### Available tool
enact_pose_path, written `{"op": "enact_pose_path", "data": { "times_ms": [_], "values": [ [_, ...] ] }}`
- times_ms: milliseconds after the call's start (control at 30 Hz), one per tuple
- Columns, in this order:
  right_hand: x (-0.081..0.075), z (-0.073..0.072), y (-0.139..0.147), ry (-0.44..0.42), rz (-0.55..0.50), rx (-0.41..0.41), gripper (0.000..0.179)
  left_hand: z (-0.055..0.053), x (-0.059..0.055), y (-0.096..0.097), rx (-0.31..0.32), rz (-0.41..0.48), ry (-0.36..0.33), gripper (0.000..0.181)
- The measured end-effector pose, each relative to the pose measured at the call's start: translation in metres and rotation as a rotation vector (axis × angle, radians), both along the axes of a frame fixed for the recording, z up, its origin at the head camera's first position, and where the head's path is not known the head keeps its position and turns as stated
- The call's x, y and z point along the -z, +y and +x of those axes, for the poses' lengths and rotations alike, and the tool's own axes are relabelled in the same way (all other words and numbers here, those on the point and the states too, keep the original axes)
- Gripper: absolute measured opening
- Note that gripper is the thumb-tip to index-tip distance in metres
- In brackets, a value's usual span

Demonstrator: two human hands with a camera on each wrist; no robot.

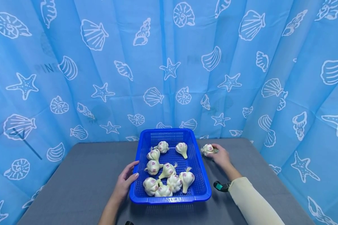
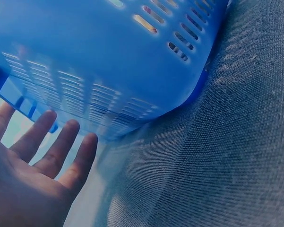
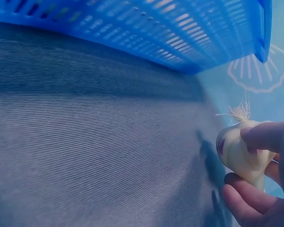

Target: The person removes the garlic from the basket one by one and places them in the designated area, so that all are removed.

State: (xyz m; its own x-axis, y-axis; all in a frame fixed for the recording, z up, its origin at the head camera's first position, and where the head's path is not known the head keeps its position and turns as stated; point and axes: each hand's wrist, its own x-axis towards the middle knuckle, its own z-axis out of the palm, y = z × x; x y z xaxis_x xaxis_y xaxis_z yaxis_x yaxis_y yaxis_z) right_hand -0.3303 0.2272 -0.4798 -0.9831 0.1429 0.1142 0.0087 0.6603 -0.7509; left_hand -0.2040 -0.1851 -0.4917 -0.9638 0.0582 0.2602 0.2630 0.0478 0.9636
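Note:
A blue plastic basket with slotted walls holds several white garlic bulbs marked with purple patches. At the basket's left rim is my left hand, its fingertips right at the edge. The left wrist view shows that hand's fingers spread and fairly straight beside the outer wall. Outside the basket, near its far right corner, my right hand holds a single garlic bulb between thumb and fingers. Wispy roots stick out of this bulb, and part of it is hidden behind the fingers.
Grey cloth covers the table under the basket. A blue curtain with white shells and starfish hangs behind it and along both sides. By the right wrist, a black strap-like piece with a green patch shows.

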Motion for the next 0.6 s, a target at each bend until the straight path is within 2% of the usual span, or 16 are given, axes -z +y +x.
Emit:
{"op": "enact_pose_path", "data": {
  "times_ms": [600],
  "values": [
    [-0.001, -0.018, -0.003, -0.041, 0.053, 0.037, 0.055, -0.002, 0.003, 0.0, -0.014, -0.018, -0.011, 0.045]
  ]
}}
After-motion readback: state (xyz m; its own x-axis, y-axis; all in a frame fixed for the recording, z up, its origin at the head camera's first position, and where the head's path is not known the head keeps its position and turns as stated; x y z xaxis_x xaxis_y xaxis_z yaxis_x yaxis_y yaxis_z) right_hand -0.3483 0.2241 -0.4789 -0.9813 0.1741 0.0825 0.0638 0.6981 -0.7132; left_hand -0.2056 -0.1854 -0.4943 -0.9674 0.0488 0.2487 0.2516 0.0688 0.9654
